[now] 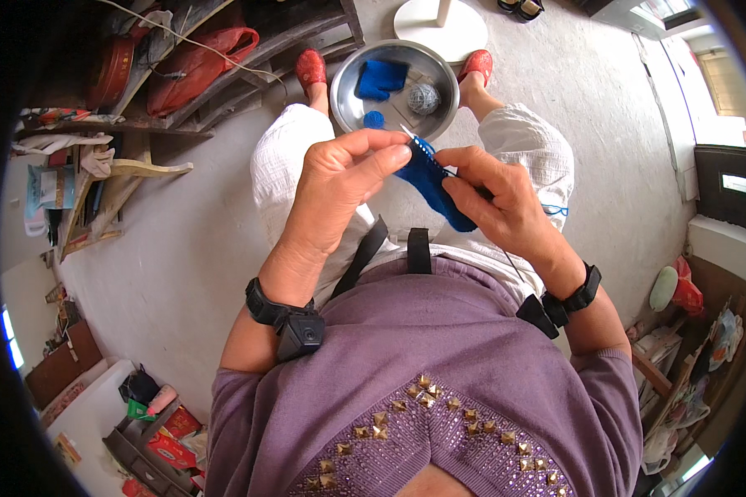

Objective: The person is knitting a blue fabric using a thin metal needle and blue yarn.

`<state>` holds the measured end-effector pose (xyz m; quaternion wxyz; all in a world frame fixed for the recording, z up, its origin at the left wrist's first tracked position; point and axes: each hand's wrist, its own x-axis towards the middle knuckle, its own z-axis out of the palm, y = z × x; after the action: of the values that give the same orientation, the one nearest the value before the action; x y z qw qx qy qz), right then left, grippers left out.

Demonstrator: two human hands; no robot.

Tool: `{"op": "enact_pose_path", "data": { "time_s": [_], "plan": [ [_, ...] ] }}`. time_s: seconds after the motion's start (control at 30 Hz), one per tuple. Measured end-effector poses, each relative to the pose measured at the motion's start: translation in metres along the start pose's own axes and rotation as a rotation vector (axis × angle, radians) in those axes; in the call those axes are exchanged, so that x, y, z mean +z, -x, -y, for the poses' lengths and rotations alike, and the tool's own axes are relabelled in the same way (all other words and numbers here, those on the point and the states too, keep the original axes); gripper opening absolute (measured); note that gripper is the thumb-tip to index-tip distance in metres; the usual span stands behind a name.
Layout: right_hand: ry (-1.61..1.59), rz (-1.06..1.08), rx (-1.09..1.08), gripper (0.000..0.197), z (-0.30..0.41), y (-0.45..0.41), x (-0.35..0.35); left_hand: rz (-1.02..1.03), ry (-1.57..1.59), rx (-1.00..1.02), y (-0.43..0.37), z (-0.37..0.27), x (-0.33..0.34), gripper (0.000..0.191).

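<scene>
A piece of dark blue knitting [435, 196] hangs between my two hands, above my lap. Its row of stitches sits along a knitting needle [407, 131], whose pale tip sticks out at the upper left. My left hand [342, 180] pinches the knitting's edge close to that tip with thumb and forefinger. On the other side, my right hand [497, 196] grips the stitched edge and the knitting's right side. A thin dark needle end [515, 266] shows below my right hand. Blue yarn [554, 210] loops past the right wrist over my trouser leg.
Between my feet stands a steel basin [343, 109] holding a blue knitted piece [382, 79], a grey yarn ball [423, 99] and a small blue yarn ball [373, 119]. Behind it is a white round base [410, 28]. A wooden bench [224, 93] with a red bag [193, 77] stands at the left.
</scene>
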<state>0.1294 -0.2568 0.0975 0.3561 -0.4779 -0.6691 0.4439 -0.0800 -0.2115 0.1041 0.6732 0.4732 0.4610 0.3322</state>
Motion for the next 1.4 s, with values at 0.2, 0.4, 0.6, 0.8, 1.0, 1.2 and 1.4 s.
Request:
{"op": "enact_pose_path", "data": {
  "time_s": [0.2, 0.4, 0.6, 0.8, 1.0, 1.2, 1.4],
  "plan": [
    [-0.002, -0.059, 0.035, 0.023, -0.004, 0.005, -0.003, -0.036, 0.065, 0.045, -0.001, 0.0, 0.001, 0.025],
    [0.011, 0.063, 0.102, 0.02, 0.003, 0.007, -0.006, -0.048, 0.097, 0.034, -0.002, 0.001, -0.001, 0.025],
    [0.017, 0.049, 0.091, 0.02, 0.001, 0.006, -0.004, -0.073, 0.107, 0.032, -0.001, 0.002, 0.001, 0.023],
    [0.04, -0.006, 0.087, 0.023, 0.0, 0.007, 0.004, -0.098, 0.129, 0.014, 0.0, 0.004, 0.005, 0.021],
    [0.081, -0.02, -0.011, 0.028, -0.004, 0.0, 0.004, -0.066, 0.034, 0.011, 0.001, 0.005, 0.006, 0.02],
    [0.442, -0.104, -0.248, 0.053, 0.0, -0.027, 0.004, 0.073, -0.03, -0.02, 0.002, 0.003, 0.009, 0.019],
    [0.377, -0.177, -0.289, 0.053, -0.005, -0.021, -0.001, 0.02, -0.003, 0.005, 0.0, 0.002, 0.006, 0.019]
  ]
}}
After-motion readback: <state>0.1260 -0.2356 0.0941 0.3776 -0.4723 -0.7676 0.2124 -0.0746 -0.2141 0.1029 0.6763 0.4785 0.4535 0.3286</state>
